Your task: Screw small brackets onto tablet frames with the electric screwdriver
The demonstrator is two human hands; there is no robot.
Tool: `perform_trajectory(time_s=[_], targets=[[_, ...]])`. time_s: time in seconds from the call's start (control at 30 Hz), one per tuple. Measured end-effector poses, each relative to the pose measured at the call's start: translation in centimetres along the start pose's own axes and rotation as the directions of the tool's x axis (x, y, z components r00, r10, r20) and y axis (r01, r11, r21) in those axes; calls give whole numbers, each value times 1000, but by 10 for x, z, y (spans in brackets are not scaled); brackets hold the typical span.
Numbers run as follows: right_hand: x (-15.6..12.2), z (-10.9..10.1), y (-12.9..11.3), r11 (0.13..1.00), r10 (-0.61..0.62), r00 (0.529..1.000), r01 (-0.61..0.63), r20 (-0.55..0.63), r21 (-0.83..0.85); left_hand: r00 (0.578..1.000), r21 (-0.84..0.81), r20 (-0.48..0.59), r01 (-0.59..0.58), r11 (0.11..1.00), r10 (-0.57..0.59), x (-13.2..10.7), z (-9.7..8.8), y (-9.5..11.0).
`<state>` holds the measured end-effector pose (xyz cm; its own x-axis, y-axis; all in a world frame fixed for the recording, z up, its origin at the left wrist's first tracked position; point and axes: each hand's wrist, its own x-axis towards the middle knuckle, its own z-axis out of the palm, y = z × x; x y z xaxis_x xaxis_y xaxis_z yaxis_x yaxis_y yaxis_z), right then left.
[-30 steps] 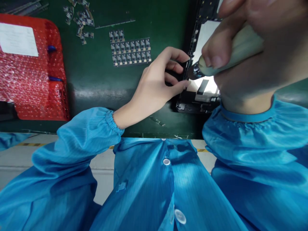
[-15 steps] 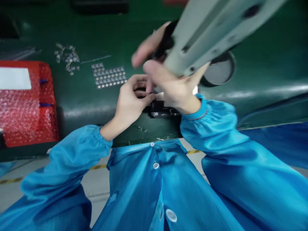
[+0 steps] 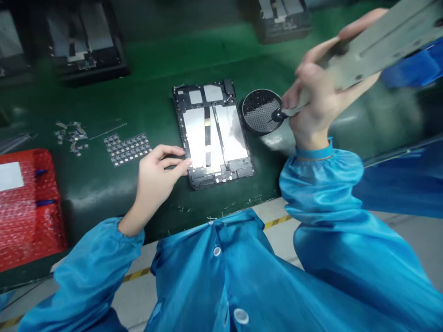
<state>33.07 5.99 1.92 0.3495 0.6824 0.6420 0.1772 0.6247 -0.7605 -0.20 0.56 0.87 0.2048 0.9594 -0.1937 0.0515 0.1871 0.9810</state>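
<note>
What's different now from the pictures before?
The right hand, still gripping the pale grey-green handheld tool, moved rightward from the flat black-and-silver rectangular device to the round black dish. The left hand stayed at the device's left edge; the red bubble-wrap bundle stayed put.

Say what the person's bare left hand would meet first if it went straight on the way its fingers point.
The left hand would first meet the flat, black-framed rectangular device with silvery panels, at the edge facing it. The hand looks right at that edge, though depth leaves actual contact uncertain.
</note>
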Motion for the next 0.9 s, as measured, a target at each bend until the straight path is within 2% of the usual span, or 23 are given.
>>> perform_trajectory(time_s=[0.07,0.13,0.27,0.37,0.53,0.6,0.8,0.9], targets=[[6,-23,16,994,-77,996,79,-33,77,1000,-1,-3,-12,1000,12,-1,-1,1],[7,-32,28,983,-129,990,135,-57,127,1000,5,0,-22,1000,22,-2,-3,2],[5,-30,35,973,-161,986,166,-43,160,1000,67,3,-27,997,27,-4,-6,5],[1,-23,28,983,-105,994,106,-12,152,999,117,6,-37,993,36,-5,-7,6],[-5,-16,18,987,-62,997,69,-55,145,998,126,0,-55,991,56,-6,-5,8],[-5,-18,22,990,-50,998,55,-41,132,999,109,1,-44,993,44,-6,-5,9],[1,-31,41,984,-136,991,136,-9,112,999,99,4,-37,994,36,-6,-4,7],[0,-32,43,988,-121,993,120,4,98,999,95,12,-37,995,36,-6,-5,2]])
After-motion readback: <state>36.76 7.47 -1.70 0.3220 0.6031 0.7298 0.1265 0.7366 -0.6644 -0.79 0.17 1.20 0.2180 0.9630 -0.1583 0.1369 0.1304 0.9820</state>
